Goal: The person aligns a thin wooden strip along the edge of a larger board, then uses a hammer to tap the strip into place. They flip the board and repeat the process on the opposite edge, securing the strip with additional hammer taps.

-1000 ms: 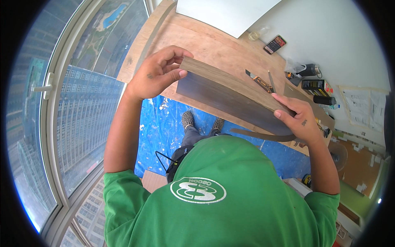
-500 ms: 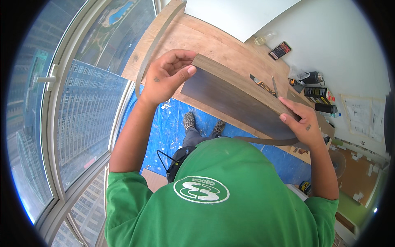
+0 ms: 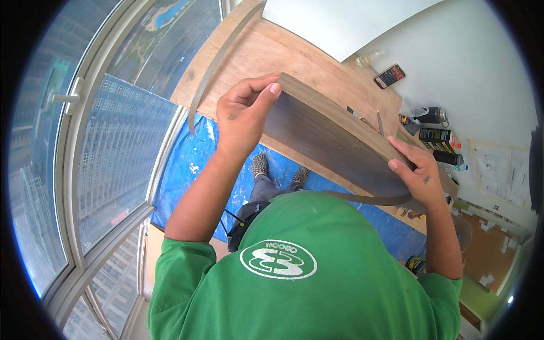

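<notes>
A long board (image 3: 326,147) with a dark grey-brown face and a wood-grain edge is held up at a slant, over the front of the wooden worktable (image 3: 306,48). My left hand (image 3: 241,122) grips its far left end, thumb on the corner and fingers curled behind. At the near right end, my right hand (image 3: 422,173) holds the board with thumb and fingers across the edge. A thin brown strip (image 3: 368,198) curves from below my right hand toward my body. Its link to the board is hidden.
Another long strip (image 3: 224,54) bends along the table's left side. A white panel (image 3: 334,22) lies at the back. Beyond the board are a knife-like tool (image 3: 356,114), a pencil (image 3: 379,123), a phone (image 3: 389,76) and a black bottle (image 3: 433,115). Windows (image 3: 130,136) stand left; blue sheeting (image 3: 187,170) covers the floor.
My left hand and the board's left end have shifted a little to the right. The view has shifted slightly too. Both hands keep their hold.
</notes>
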